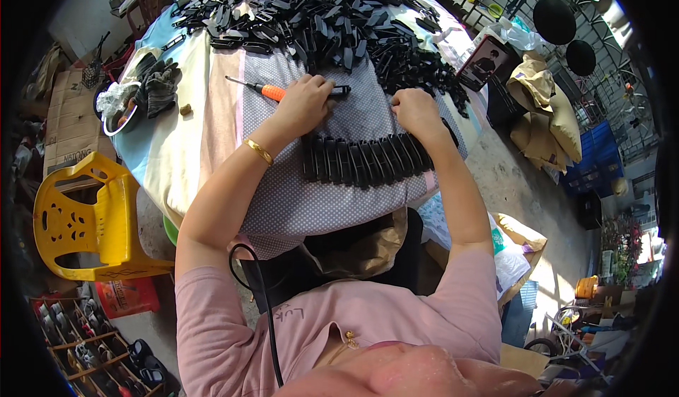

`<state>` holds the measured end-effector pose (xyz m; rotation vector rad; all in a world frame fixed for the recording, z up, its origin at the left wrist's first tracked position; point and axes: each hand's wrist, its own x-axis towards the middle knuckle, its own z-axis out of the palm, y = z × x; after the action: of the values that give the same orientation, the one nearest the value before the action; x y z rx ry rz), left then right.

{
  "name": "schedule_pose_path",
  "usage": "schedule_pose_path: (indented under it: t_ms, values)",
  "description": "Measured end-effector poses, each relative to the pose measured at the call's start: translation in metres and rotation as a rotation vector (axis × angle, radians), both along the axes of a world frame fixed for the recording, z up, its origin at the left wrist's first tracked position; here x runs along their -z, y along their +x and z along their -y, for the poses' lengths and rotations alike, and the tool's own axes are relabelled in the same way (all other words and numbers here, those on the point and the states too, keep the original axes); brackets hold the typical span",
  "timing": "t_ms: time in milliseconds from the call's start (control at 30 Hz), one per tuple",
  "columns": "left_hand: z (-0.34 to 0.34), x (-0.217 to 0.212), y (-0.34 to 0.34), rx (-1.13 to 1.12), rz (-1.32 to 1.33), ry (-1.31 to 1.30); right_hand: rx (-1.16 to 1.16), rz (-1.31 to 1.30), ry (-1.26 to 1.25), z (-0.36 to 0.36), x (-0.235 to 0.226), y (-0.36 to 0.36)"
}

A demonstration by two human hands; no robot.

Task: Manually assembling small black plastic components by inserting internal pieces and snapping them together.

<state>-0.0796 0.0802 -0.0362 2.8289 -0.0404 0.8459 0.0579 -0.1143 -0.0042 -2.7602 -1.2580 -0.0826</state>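
My left hand (pixel 305 106) is closed over the handle of an orange screwdriver (pixel 271 92), whose metal shaft points left. By its fingertips, a slim black plastic piece (pixel 341 91) sticks out to the right; whether the fingers grip it too is unclear. My right hand (pixel 416 111) is a closed fist above the dotted cloth, and anything inside it is hidden. Between my forearms, a curved row of black plastic pieces (pixel 361 162) stands side by side near the table's front edge. Beyond both hands spreads a big heap of similar loose black pieces (pixel 311 19).
A striped and dotted cloth (pixel 191 142) covers the table. At its left lie dark gloves (pixel 160 86) and a white container (pixel 122 120). A phone (pixel 486 62) with a lit screen stands at the right edge. A yellow chair (pixel 106 220) is at left; a black cable (pixel 267 312) crosses my lap.
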Motion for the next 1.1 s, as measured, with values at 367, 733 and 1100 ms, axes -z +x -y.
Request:
schedule_pose_path:
  t_ms: [367, 733, 1100]
  values:
    - [0.005, -0.036, -0.008, 0.238, -0.209, -1.459, 0.046, -0.182, 0.086, 0.011, -0.012, 0.001]
    - [0.018, -0.03, -0.015, 0.718, -0.325, -1.861, -0.392, -0.238, 1.187, -0.016, -0.04, -0.053]
    - [0.032, -0.034, -0.016, 0.677, -0.3, -1.747, -0.452, 0.357, 1.018, -0.023, -0.03, -0.058]
